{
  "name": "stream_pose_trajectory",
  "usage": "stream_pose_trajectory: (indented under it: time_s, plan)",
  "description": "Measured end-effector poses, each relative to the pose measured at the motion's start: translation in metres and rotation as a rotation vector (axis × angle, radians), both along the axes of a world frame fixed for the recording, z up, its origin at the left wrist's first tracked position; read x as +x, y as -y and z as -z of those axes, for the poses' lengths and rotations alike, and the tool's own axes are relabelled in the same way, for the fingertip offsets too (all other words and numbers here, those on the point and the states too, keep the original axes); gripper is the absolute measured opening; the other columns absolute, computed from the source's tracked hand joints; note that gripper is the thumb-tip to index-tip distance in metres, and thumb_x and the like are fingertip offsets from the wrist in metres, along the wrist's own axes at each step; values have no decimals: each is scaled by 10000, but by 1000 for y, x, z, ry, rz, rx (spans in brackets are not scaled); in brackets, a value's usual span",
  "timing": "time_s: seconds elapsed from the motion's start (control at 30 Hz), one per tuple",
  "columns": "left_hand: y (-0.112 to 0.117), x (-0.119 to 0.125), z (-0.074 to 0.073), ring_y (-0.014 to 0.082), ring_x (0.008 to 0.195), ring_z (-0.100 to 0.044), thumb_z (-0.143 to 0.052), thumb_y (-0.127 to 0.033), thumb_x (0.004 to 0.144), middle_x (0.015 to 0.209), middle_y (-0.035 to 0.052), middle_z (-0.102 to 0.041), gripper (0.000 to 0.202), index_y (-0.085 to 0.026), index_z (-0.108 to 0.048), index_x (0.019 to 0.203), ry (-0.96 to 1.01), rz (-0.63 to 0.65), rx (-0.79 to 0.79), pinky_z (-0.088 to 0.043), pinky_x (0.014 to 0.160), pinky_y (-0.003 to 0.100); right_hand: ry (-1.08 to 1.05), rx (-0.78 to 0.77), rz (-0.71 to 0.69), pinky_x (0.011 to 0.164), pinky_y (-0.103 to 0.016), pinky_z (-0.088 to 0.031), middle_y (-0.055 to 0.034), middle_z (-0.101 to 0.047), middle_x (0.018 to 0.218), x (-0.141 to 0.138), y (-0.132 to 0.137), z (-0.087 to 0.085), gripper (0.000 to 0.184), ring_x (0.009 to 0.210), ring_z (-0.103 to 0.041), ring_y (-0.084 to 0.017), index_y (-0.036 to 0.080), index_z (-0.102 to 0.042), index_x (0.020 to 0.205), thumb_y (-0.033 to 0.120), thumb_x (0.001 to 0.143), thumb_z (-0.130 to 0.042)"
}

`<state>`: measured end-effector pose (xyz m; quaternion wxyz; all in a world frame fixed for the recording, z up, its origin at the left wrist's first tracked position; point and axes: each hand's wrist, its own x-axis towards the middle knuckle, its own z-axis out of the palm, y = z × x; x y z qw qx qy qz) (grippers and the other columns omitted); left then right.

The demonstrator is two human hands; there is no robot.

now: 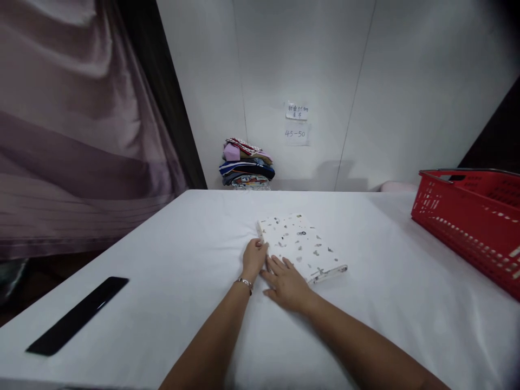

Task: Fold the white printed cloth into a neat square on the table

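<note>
Closest to me, by the near left corner of my white cloth-covered counter [162, 314], there's a long flat black strip [78, 315] lying on a slant, roughly along the left edge. Then come my hands. My right hand [287, 284] is released, palm down, fingers spread, the tips at the near left corner of a white folded cloth with a small dark print [300, 244]. My left hand [254, 257], silvery bracelet [245, 281] on the wrist, has curled fingers at that cloth's left edge; can't tell if they're really gripping it. The cloth lies flat around mid-counter, well in from the edges. A red perforated plastic basket [455, 222] sits toward the far right corner. Past the left edge hangs a shiny mauve drape [60, 135]. At the far edge, left half, there's a pile of multicoloured folded fabrics [247, 170], on or behind it, dunno.
</note>
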<state>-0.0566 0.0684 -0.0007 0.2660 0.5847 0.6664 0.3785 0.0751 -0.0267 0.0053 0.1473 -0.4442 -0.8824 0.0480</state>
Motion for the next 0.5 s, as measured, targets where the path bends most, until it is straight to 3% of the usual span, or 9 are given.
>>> stream_pose_trajectory:
  time_s: [0.2,0.33,0.4,0.5]
  plan:
    - [13,4,-1,175,843,-596,-541,-336,778,945,47,-644,268,-194,-553,1004,-100,-1,6,-415,750,274,-8,-56,-40,1065,-525,-191,-120,-273,1472,7,20,-4,555,1350,-212,-309,237,-402,1346,392,830,-537]
    - [16,6,-2,166,829,-587,-512,-339,794,942,39,-636,247,-207,-549,1000,-132,-1,45,-403,722,261,-131,-98,-64,1083,-489,-201,-74,-349,1440,40,38,-10,515,1328,-295,-241,264,-366,1372,368,876,-462]
    - [19,6,-2,164,843,-588,-513,-343,794,976,41,-630,262,-209,-543,1018,-112,-3,37,-403,722,258,-217,-43,90,1081,-497,-206,-75,-392,1414,68,34,-12,495,1311,-329,-239,255,-379,1368,383,891,-424]
    - [23,7,-2,171,908,-581,-548,-361,773,1053,47,-612,332,-212,-526,1068,-45,-6,38,-409,756,259,-287,33,426,1046,-447,-301,-111,-457,1364,116,12,-12,489,1270,-391,-261,188,-490,1292,416,863,-439]
